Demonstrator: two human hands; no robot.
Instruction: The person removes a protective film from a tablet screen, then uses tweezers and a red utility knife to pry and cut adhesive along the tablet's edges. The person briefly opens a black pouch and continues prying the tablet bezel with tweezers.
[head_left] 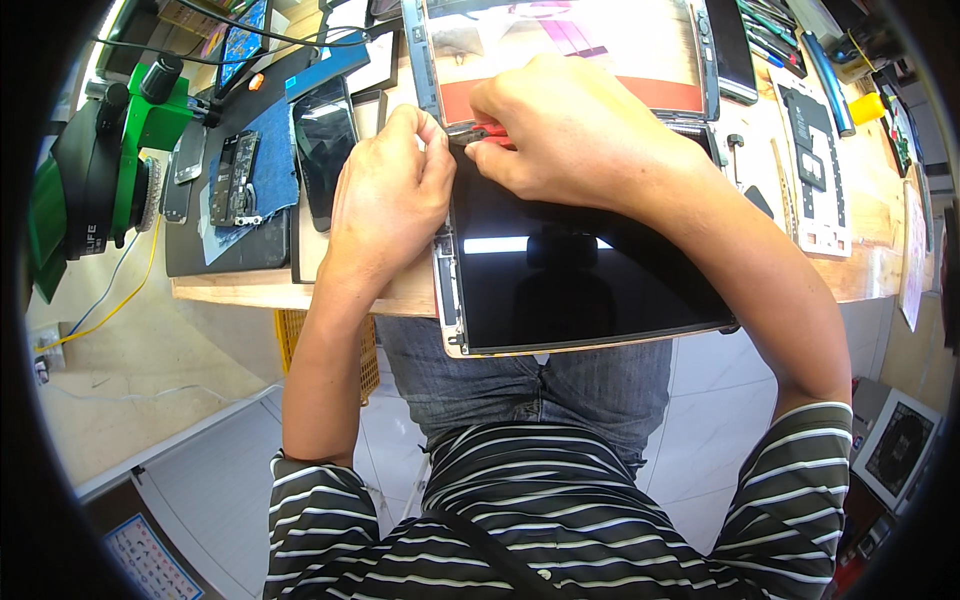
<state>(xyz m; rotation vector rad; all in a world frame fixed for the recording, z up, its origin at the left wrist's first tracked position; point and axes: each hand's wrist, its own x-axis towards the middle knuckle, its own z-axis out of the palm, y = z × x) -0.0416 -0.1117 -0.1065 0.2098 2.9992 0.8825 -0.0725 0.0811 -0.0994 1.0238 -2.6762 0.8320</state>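
Note:
A large tablet-like device lies opened in front of me, its black display panel (640, 295) toward my body. Beyond the panel is a see-through glass part in a dark frame (424, 62), with a red strip along its near side. My right hand (575, 135) grips red-handled pliers (492, 132), their dark jaws at the left end of the seam between panel and frame. Just beside those jaws, the fingers of my left hand (392, 190) are pinched together at the device's left edge. Whatever they hold is hidden.
Phones (325, 150) and an opened phone (236, 178) on a blue cloth lie at left, near a green-and-black microscope-like stand (150, 120). Right of the device are a white back plate with dark parts (808, 150), a blue tube (828, 85) and several hand tools (768, 40).

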